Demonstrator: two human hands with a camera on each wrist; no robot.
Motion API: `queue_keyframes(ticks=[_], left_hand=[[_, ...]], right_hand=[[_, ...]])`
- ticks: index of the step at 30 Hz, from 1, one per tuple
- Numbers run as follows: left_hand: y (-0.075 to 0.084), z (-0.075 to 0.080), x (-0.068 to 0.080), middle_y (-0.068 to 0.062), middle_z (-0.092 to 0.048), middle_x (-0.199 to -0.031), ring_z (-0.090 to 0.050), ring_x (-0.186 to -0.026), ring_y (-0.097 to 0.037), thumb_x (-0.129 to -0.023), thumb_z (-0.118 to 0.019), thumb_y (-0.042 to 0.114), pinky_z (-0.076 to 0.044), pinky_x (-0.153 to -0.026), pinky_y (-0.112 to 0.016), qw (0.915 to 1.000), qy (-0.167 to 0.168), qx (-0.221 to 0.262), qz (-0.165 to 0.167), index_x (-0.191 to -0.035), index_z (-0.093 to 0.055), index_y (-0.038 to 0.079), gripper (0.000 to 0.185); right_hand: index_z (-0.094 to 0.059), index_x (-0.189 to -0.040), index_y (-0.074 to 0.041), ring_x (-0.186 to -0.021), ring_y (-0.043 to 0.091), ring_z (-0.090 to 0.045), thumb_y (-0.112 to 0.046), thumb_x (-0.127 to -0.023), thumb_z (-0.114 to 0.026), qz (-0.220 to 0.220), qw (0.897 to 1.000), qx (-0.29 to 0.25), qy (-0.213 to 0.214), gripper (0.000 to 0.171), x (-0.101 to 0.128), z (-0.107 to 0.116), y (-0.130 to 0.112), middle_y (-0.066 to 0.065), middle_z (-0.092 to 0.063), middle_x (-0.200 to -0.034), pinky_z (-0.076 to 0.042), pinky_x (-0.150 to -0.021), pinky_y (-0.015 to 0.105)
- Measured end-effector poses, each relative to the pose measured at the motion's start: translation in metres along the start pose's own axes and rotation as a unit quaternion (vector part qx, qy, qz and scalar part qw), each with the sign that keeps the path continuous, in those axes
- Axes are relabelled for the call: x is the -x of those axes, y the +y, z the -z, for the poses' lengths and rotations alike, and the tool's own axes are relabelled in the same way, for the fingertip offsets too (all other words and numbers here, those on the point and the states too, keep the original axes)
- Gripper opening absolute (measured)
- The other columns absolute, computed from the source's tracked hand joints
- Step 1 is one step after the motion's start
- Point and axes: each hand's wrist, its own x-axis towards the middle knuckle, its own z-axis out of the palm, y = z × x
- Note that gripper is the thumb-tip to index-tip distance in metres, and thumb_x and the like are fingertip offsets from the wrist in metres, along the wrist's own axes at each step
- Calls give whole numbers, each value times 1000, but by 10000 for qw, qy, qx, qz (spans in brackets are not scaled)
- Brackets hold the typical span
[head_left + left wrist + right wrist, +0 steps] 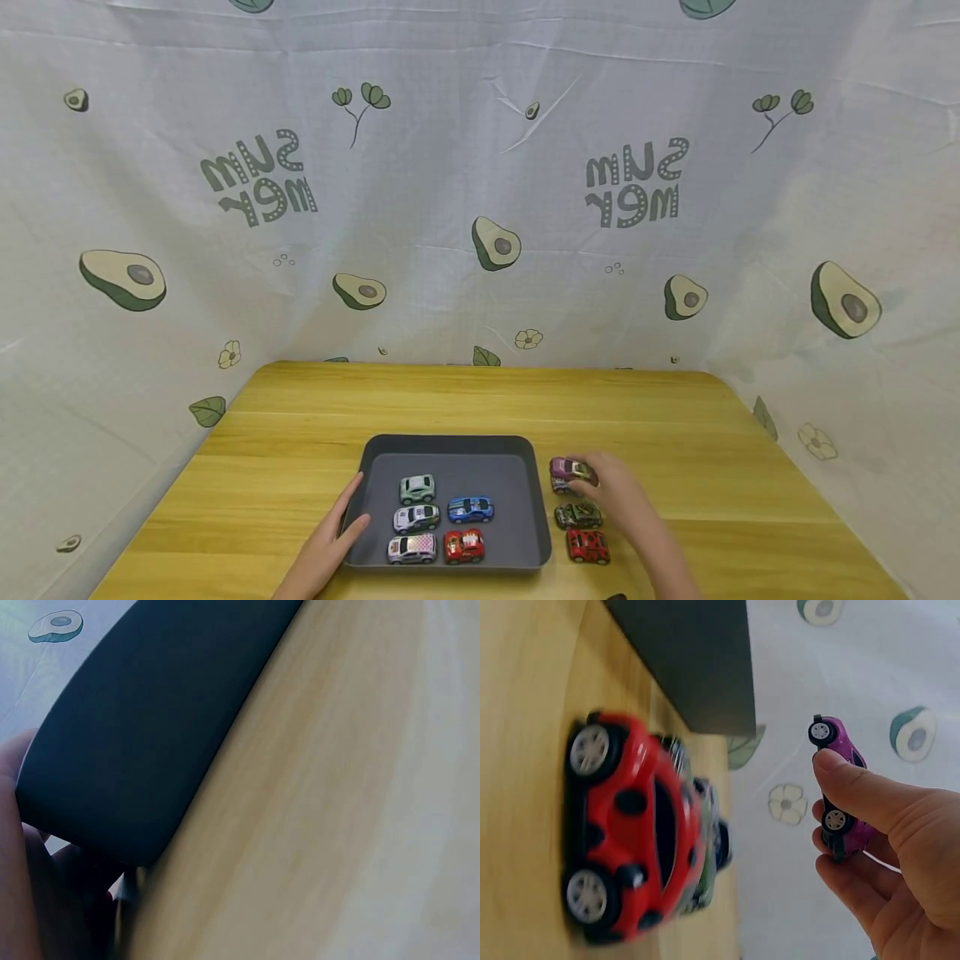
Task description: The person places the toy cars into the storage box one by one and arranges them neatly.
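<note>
My right hand [615, 492] pinches a purple toy car [844, 746] between thumb and fingers. In the right wrist view the car is clear of the table. Just beneath it in the head view sits a blue toy car [561, 485], partly covered. Nearer me stand a dark camouflage toy car [577, 515] and a red toy car with black spots [641, 825]. My left hand [324, 542] holds the left wall of a dark grey tray [517, 467], thumb over the rim. In the left wrist view the tray's outer wall [142, 727] hides part of that hand.
Inside the tray stand a pale green car [417, 489], two white patterned cars, a blue striped car [471, 509] and a red car [464, 546]. A wooden table [465, 400] lies beneath. A pale avocado-print curtain [435, 183] hangs behind and at both sides.
</note>
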Motion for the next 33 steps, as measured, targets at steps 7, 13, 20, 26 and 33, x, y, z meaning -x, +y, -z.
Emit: queue_keyframes(ticks=[7, 13, 20, 26, 33], left_hand=[[-1, 1, 0, -18, -21, -150, -20, -136, -40, -90, -49, 43, -23, -105, -62, 10000, 6, 26, -67, -145, -22, 21, 65], [1, 1, 2, -20, -20, -150, -19, -136, -41, -90, -49, 43, -23, -104, -62, 10000, -18, 35, -65, -145, -23, 18, 66], [3, 1, 2, -19, -20, -150, -18, -136, -41, -90, -50, 43, -22, -106, -62, 10000, -10, 39, 8, -145, -23, 18, 67], [2, 2, 1, -20, -19, -150, -17, -136, -42, -90, -49, 43, -22, -105, -63, 10000, -35, 16, -70, -145, -22, 17, 66], [2, 1, 2, -20, -19, -150, -17, -136, -41, -91, -49, 42, -22, -105, -62, 9999, -46, 6, -104, -145, -22, 17, 66]], right_hand=[[-64, -105, -6, -82, 15, -57, -13, -73, -72, 230, 9996, -137, 10, 34, -7, -8, -23, 6, -65, -97, -51, -71, 31], [-65, -104, -8, -83, 12, -55, -14, -72, -73, 478, 9987, -200, -23, 33, -12, -21, -42, 2, -64, -96, -49, -70, 28], [-63, -107, -8, -86, 14, -55, -13, -76, -70, 869, 9949, -381, -332, 32, -18, -33, -57, 4, -64, -100, -48, -67, 26], [-63, -109, -7, -89, 16, -59, -17, -79, -68, 928, 9926, -530, -571, 33, -23, -44, -64, 5, -63, -102, -50, -68, 27], [-62, -112, -7, -73, 7, -45, -17, -81, -66, 839, 9896, -761, -886, 33, -28, -56, -71, 2, -59, -101, -38, -58, 20]])
